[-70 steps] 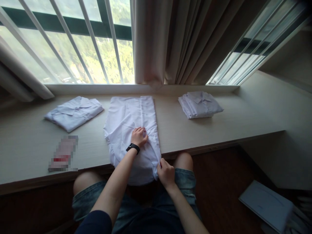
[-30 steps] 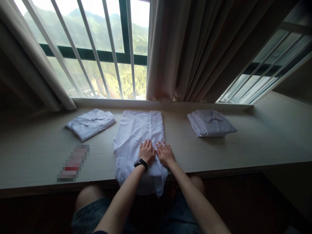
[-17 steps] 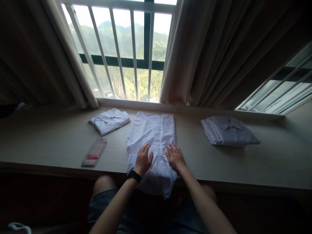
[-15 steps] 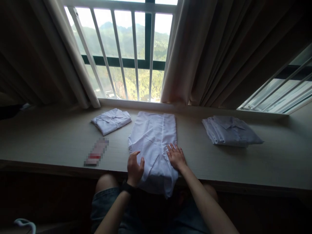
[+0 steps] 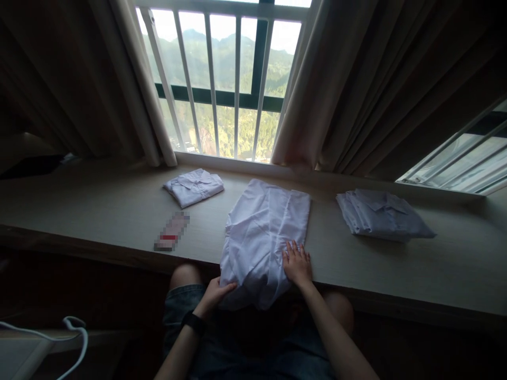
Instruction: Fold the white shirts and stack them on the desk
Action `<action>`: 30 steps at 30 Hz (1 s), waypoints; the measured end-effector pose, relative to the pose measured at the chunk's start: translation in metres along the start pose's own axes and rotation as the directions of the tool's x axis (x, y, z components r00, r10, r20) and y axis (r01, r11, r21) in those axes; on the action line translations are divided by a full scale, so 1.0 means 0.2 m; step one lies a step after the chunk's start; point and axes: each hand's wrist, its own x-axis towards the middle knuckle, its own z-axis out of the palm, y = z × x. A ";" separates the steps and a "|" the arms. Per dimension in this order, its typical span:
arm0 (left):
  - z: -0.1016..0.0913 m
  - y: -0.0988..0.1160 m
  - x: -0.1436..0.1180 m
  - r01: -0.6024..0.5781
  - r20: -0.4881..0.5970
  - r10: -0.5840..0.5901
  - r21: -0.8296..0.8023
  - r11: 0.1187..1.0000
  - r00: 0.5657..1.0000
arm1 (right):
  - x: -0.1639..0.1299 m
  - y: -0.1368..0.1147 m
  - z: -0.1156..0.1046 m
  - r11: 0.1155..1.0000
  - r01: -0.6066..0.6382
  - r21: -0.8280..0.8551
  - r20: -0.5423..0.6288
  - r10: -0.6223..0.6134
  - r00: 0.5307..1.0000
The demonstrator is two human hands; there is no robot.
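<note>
White shirt [image 5: 263,237], half-folded and creased, at desk [image 5: 99,211] centre, hem overhanging front edge at 6 o'clock. Left hand [image 5: 216,293] fingers gripping hem; right hand [image 5: 297,264] fingers spread flat on cloth. Collar hidden.

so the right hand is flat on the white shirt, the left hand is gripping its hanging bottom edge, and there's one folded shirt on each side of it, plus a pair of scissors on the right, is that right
Not quite: the head view shows no scissors. To the right of the white shirt lies only a folded shirt; another folded shirt lies to the left. The right hand is flat on it and the left hand grips its hanging edge.
</note>
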 end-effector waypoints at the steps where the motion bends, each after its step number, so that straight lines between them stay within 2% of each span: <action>1: -0.01 0.01 -0.04 0.001 0.024 0.000 -0.039 0.999 1.000 | -0.02 0.01 -0.01 1.000 -0.003 -0.003 -0.005 0.003 1.000; 3: -0.01 0.02 -0.13 0.008 0.067 0.003 -0.150 0.989 0.998 | -0.01 0.05 -0.07 0.999 0.043 0.002 0.027 -0.043 0.999; 6: 0.01 0.04 -0.28 0.080 0.158 -0.037 -0.279 0.957 0.987 | 0.14 0.12 -0.18 0.988 0.153 0.034 0.108 -0.155 0.982; 9: 0.04 0.05 -0.39 0.141 0.193 -0.072 -0.376 0.916 0.979 | 0.35 0.17 -0.23 0.942 0.332 0.041 0.018 -0.333 0.943; 12: 0.05 0.02 -0.45 0.175 0.175 -0.094 -0.529 0.830 0.980 | 0.49 0.18 -0.18 0.885 0.465 0.012 -0.041 -0.464 0.885; 15: 0.04 -0.02 -0.51 0.277 0.228 -0.169 -0.626 0.729 0.959 | 0.52 0.18 -0.08 0.895 0.446 0.020 -0.020 -0.446 0.895; 17: 0.03 -0.03 -0.55 0.302 0.241 -0.190 -0.628 0.717 0.952 | 0.50 0.18 -0.03 0.906 0.422 0.032 -0.023 -0.422 0.906; 23: 0.02 -0.07 -0.64 0.140 0.045 -0.136 -0.501 0.854 0.990 | 0.42 0.15 -0.03 0.946 0.323 0.035 -0.028 -0.322 0.946; 27: 0.02 -0.11 -0.60 0.019 -0.088 -0.065 -0.450 0.893 0.994 | 0.33 0.13 -0.03 0.978 0.206 0.031 -0.023 -0.205 0.978; 30: -0.05 -0.07 -0.55 -0.017 -0.207 -0.046 -0.294 0.956 0.977 | 0.22 0.12 -0.01 0.994 0.108 0.024 -0.017 -0.107 0.994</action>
